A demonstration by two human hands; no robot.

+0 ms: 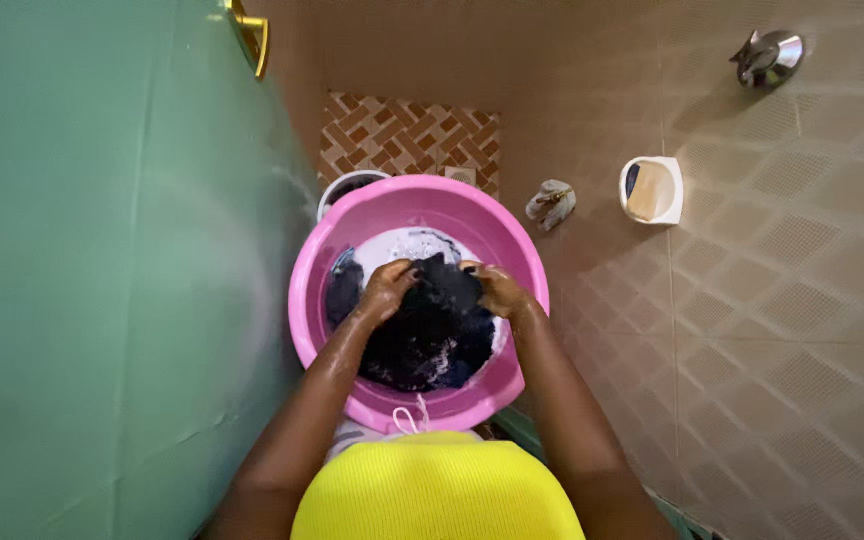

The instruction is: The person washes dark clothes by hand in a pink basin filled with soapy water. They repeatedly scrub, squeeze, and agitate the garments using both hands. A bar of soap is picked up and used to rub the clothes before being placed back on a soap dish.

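A round pink plastic basin (472, 212) stands on the floor below me, holding soapy water and a dark, wet garment (430, 330). My left hand (388, 288) grips the garment at its upper left. On the other side my right hand (498, 290) clutches its upper right. Both hands are wet and bunch the cloth between them above the foam. White suds show at the far side of the basin.
A green wall or door fills the left side, with a gold handle (250, 35) up top. On the tiled wall to the right sit a white soap dish (652, 190), a grey rag (551, 203) and a chrome tap (770, 57). A second bucket rim (344, 185) peeks behind the basin.
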